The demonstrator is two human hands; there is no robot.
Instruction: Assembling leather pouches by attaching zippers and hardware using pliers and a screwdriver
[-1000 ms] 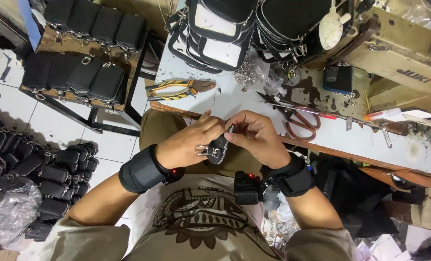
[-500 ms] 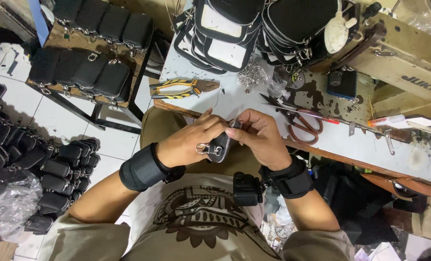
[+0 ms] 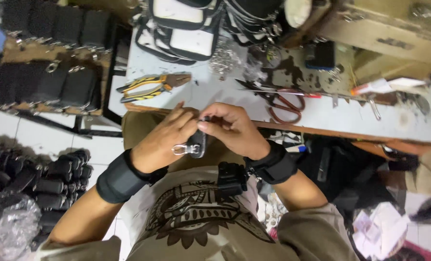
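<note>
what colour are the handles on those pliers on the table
Yellow with black stripes on the pliers, clearest in the head view.

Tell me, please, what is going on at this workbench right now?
A person holds a small black strap piece with a metal clasp between both hands, just below the table edge. The left hand grips it from the side; the right hand pinches its top. Yellow-handled pliers and red-handled scissors lie on the table, untouched. Black pouches sit on a rack to the left.
</note>
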